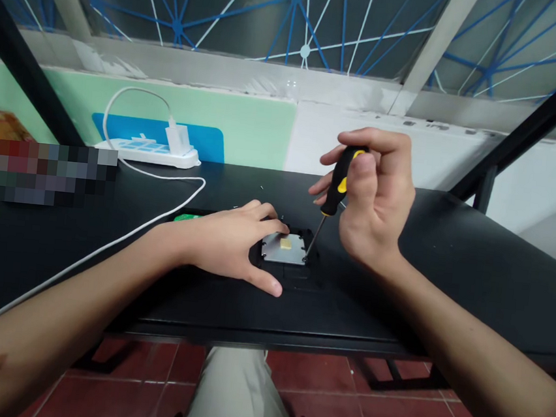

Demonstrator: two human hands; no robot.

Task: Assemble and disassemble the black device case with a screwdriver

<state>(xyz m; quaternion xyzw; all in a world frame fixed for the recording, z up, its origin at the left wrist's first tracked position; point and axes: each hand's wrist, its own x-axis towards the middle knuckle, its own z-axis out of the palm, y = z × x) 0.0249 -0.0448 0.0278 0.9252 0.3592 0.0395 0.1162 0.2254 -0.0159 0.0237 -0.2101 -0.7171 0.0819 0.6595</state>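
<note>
My right hand (382, 199) is closed round the black and yellow handle of a screwdriver (340, 180). The screwdriver leans, its shaft pointing down to the right edge of a silver metal plate (274, 253), where the tip meets a corner by a screw spot. A small yellowish pad (285, 243) sits on that plate. The plate lies in a black device (255, 253), whose kind I cannot make out. Across the device's left part rests my left hand (236, 237), fingers spread, one fingertip at the plate's upper edge. Green circuit board (187, 217) shows behind the wrist; the rest is covered.
On the black table (454, 265) a white power strip (150, 151) stands by the wall, with a charger (178, 140) plugged in. Its white cable (159, 215) runs beneath or beside my left forearm. A bottle (1, 126) lies far left. Black frame bars slant at both sides.
</note>
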